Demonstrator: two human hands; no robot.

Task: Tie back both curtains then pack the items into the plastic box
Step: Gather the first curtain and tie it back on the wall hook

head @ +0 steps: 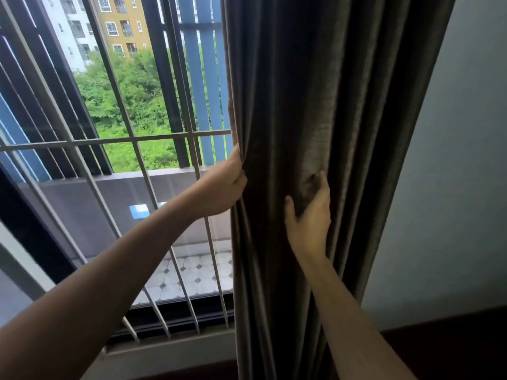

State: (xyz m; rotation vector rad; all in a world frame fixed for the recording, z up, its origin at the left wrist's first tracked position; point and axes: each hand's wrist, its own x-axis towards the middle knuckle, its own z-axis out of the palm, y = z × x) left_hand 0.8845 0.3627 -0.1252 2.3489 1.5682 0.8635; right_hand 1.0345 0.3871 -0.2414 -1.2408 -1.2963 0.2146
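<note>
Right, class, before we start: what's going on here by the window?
A person is gathering the dark curtain beside the barred window with both bare hands. The left hand grips the curtain's window-side edge, and the right hand pinches a fold of cloth further across its front. The curtain hangs bunched next to the wall but is not yet tied. No tie-back and no plastic box are in view.

Dark grey-brown curtain (315, 91); white window bars (115, 141); black-and-white diamond-tiled balcony floor (197, 272).
</note>
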